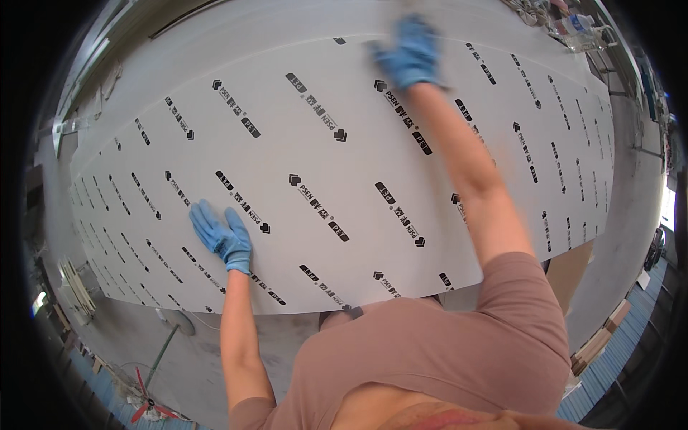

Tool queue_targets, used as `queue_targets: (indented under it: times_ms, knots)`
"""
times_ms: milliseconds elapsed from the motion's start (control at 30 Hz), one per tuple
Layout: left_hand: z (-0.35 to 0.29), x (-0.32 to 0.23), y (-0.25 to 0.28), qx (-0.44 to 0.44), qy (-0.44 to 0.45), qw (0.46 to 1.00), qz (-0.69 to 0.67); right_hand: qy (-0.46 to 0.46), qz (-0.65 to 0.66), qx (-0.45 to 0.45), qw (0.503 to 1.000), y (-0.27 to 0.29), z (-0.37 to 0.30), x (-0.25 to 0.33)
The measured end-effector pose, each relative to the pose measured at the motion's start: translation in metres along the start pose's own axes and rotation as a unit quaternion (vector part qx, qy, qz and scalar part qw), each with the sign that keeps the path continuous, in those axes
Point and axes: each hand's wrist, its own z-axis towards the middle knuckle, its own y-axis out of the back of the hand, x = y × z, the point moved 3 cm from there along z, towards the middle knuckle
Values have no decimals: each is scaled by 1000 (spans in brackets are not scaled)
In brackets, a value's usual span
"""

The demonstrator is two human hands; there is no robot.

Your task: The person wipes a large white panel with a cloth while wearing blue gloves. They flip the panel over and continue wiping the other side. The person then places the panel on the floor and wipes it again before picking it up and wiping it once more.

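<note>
A large white panel [279, 161], covered with rows of black printed marks, spreads across the view in front of me. My left hand [222, 235], in a blue glove, lies flat on its left part with the fingers stretched out. Far forward, near the panel's far edge, is my right hand [412, 56], gloved in blue too. That arm is fully extended, and the hand is blurred by motion; its thumb stands apart from the fingers. I cannot tell whether the right palm touches the surface. Neither hand grips anything.
Clear plastic bottles [584, 34] stand at the far right beyond the panel. A brown board [570, 276] shows under its right near edge. At the left are stacked strips [76, 290], and a red-bladed fan [148, 403] is at the lower left. Blue slatted material [631, 340] runs along the right.
</note>
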Motion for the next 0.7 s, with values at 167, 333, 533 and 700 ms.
queue_targets:
  times_ms: [167,333,533,700]
  knots:
    - [-1,7,-2,11,-7,1000,-22,246,2,90,965,6,-43,248]
    - [-4,11,-4,32,1,999,-32,242,101,80,962,5,-38,188]
    - [-6,17,-8,13,-24,999,-39,-39,28,-61,997,47,-67,-189]
    - [-5,12,-8,-3,-23,1000,-18,-377,-276,-12,884,147,-309,-425]
